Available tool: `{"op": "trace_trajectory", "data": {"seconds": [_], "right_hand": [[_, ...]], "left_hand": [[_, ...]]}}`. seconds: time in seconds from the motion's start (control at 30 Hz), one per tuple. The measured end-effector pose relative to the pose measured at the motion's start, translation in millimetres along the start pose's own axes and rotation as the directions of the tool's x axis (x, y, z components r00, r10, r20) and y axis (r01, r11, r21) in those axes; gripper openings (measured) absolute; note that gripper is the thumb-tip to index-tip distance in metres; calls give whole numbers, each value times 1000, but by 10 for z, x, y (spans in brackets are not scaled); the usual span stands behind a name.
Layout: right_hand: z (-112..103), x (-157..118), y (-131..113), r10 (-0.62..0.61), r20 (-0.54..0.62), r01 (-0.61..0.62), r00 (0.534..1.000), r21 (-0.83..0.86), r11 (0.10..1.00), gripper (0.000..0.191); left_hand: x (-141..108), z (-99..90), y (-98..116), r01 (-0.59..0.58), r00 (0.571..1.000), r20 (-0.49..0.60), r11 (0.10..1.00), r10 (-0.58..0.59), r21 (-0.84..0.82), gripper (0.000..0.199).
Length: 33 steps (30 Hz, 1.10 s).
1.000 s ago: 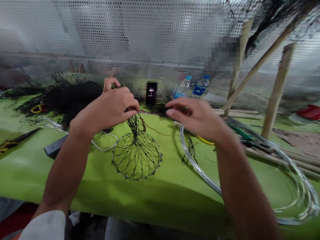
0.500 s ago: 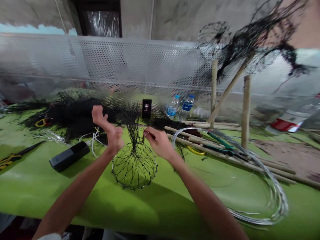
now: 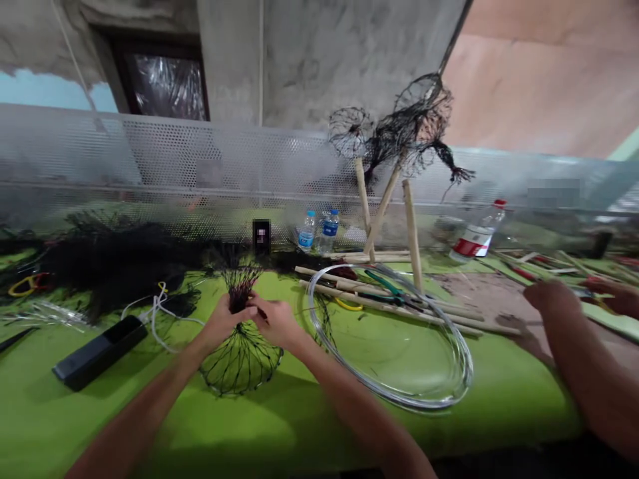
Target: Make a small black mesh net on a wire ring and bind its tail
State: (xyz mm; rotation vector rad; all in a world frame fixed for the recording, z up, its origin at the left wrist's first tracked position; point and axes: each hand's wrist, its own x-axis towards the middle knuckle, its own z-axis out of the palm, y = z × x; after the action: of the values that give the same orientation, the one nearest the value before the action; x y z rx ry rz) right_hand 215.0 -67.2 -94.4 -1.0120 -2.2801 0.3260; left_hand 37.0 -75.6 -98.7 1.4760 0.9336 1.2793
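A black knotted net (image 3: 240, 362) stands on the green table, its round hoop at the bottom and its strands gathered upward into a bunch. Around the gathered neck, my left hand (image 3: 227, 320) is closed, thumb pointing right. My right hand (image 3: 274, 320) meets it from the right, with its fingertips pinched at the neck of the net. Whatever small piece lies between those fingertips is hidden. Loose strand ends fan out above both hands.
A coil of silver wire (image 3: 462, 372) lies to the right beside wooden sticks (image 3: 469, 326) and green-handled pliers (image 3: 387, 285). On the left are a dark box (image 3: 100, 352) and a heap of black netting (image 3: 120, 259). A co-worker's arm (image 3: 564, 332) reaches in at far right.
My left hand, raised and open before, has come down and closed around the net's neck. My right hand has come up against it. The view has turned right, showing a co-worker's arms.
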Motion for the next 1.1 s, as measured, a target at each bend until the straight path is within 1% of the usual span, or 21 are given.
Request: {"op": "trace_trajectory", "data": {"seconds": [0.1,0.17,0.23,0.43,0.57,0.63,0.7,0.8,0.87,0.93,1.03,1.1], "right_hand": [[-12,-19,-25,-7,-6,7,1000,25,1000,14],[-47,-20,-35,-5,-17,6,1000,54,999,16],[-109,-14,-31,0,-33,2,999,86,996,19],[-359,29,83,18,-78,-8,997,123,992,21],[-417,41,136,16,-72,-7,997,115,993,21],[-409,40,126,34,-93,-25,995,95,995,26],[-399,38,102,57,-115,-49,992,68,996,39],[-407,44,76,52,-94,-48,994,43,998,50],[-433,54,81,29,-60,-26,998,44,999,48],[-470,65,105,3,-26,-2,1000,64,998,39],[-521,80,173,-40,42,34,998,133,991,24],[-537,89,227,-53,61,41,997,180,983,22]], "left_hand": [[10,-15,-25,16,999,-37,1000,-16,5,46],[18,-26,-39,16,998,-55,1000,-15,21,43],[19,-33,-40,12,998,-60,999,-9,42,43],[4,-32,10,16,999,30,992,-20,122,46],[-22,-3,18,37,997,54,986,-46,164,47],[-48,21,24,38,995,78,981,-54,191,44],[-77,45,31,24,994,100,977,-46,213,41],[-106,70,18,0,994,110,975,-25,222,39],[-103,75,-22,0,995,100,979,-21,204,41],[-83,72,-76,9,997,75,986,-22,164,43],[-41,63,-139,23,999,37,997,-25,72,46],[-16,62,-147,24,999,25,1000,-24,2,48]]}}
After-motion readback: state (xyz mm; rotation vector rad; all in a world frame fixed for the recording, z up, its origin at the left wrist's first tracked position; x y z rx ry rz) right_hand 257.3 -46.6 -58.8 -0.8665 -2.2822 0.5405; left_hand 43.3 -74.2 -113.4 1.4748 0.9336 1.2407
